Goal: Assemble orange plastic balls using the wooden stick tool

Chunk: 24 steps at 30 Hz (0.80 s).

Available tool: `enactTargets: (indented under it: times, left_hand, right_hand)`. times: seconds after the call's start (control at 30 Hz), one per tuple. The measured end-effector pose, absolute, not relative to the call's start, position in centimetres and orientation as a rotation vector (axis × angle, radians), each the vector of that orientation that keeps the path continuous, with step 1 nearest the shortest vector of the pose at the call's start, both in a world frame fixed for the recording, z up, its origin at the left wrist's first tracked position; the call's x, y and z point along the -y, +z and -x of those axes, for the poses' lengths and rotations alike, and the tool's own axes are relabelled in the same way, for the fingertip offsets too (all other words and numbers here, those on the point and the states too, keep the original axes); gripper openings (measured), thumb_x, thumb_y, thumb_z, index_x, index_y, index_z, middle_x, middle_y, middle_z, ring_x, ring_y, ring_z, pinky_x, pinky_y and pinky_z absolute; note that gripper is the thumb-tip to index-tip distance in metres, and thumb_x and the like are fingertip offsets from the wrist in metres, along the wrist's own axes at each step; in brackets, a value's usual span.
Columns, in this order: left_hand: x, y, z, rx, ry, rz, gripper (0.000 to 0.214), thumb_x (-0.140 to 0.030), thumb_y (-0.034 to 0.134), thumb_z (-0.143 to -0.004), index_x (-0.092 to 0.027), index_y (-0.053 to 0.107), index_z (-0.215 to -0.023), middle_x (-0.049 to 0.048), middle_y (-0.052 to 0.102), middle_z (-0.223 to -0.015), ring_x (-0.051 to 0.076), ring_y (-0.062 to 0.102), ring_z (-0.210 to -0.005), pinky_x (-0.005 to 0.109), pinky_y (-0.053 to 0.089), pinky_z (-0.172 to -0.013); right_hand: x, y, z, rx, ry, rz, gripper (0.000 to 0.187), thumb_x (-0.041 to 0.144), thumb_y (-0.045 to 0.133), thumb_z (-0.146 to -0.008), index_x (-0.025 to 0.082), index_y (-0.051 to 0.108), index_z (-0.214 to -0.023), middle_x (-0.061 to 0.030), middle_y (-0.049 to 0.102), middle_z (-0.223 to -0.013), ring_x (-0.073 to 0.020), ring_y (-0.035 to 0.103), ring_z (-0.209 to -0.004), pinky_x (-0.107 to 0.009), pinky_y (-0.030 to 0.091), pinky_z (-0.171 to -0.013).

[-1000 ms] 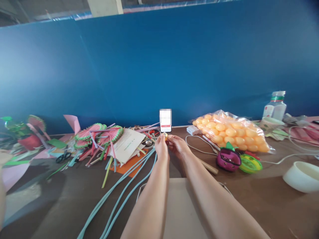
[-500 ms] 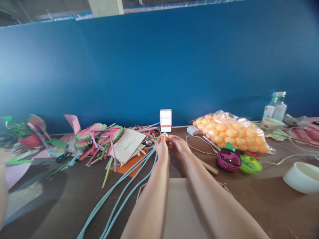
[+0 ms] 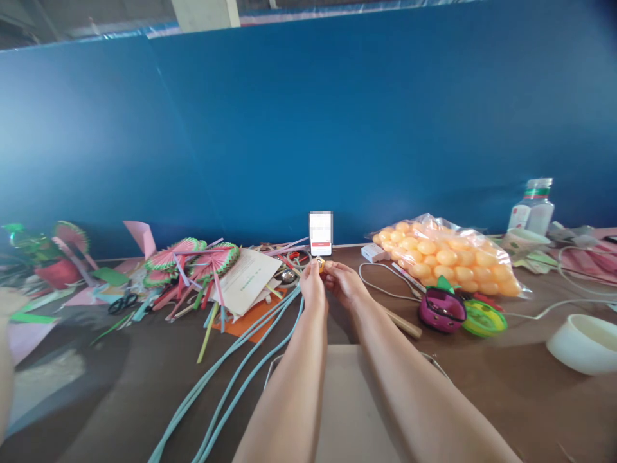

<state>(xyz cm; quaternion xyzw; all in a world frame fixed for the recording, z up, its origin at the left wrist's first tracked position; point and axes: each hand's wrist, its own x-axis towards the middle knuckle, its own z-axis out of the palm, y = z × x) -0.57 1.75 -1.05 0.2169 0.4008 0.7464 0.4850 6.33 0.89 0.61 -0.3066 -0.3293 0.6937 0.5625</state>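
Close together over the table, my left hand (image 3: 312, 286) and my right hand (image 3: 343, 281) pinch a small shiny gold-coloured round piece (image 3: 321, 262) between their fingertips. Its exact kind is too small to make out. Just behind the fingers a phone (image 3: 321, 235) stands upright with its screen lit and partly blurred out. A silvery round object (image 3: 288, 276) lies to the left of my left hand. Under my forearms is a beige flat panel (image 3: 354, 399). Pale blue tubes (image 3: 241, 379) run along the table beside my left arm.
On the left lie folded paper fans (image 3: 219, 262), papers (image 3: 250, 280) and scissors (image 3: 123, 303). Another person's arm (image 3: 6, 347) shows at the left edge. To the right are a bag of orange balls (image 3: 443, 257), a purple case (image 3: 442, 310), a white bowl (image 3: 562, 347) and bottles (image 3: 533, 209).
My hands stay in nearly the same place, with the gold piece turned slightly between the fingertips. The other person's arm at the left edge has shifted slightly.
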Motion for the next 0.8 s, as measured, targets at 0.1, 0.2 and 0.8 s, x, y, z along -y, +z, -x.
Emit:
enactTargets:
  times: [0.1,0.2,0.8]
  left_hand:
    - [-1.84,-1.06,0.59,-0.97,1.821,-0.518,0.032,-0.042,0.069,-0.07,-0.012,0.068,-0.08,0.0041,0.064,-0.07,0.014,0.059,-0.061,0.027,0.045,-0.059]
    - [-1.83,-1.0,0.59,-0.97,1.815,-0.516,0.032,-0.042,0.068,-0.07,-0.012,0.068,-0.081,0.0036,0.064,-0.069,0.014,0.058,-0.059,0.026,0.044,-0.059]
    - [-1.97,-1.56,0.89,-1.046,1.847,-0.652,0.031,-0.044,0.063,-0.074,-0.014,0.068,-0.077,0.004,0.064,-0.07,0.015,0.057,-0.064,0.027,0.044,-0.063]
  right_hand:
    - [-0.93,0.53,-6.3,0.767,1.63,0.717,0.033,0.03,0.086,-0.053,0.017,0.061,-0.069,0.005,0.047,-0.054,-0.0059,0.038,-0.051,-0.018,0.034,-0.046]
    - [-0.92,0.53,-6.32,0.773,1.635,0.71,0.032,0.029,0.086,-0.054,0.017,0.061,-0.069,0.0041,0.049,-0.056,-0.0057,0.038,-0.051,-0.019,0.034,-0.047]
    - [-1.0,0.44,-5.93,0.825,1.601,0.742,0.034,0.034,0.086,-0.053,0.019,0.057,-0.064,0.0053,0.044,-0.052,-0.0083,0.043,-0.051,-0.023,0.042,-0.05]
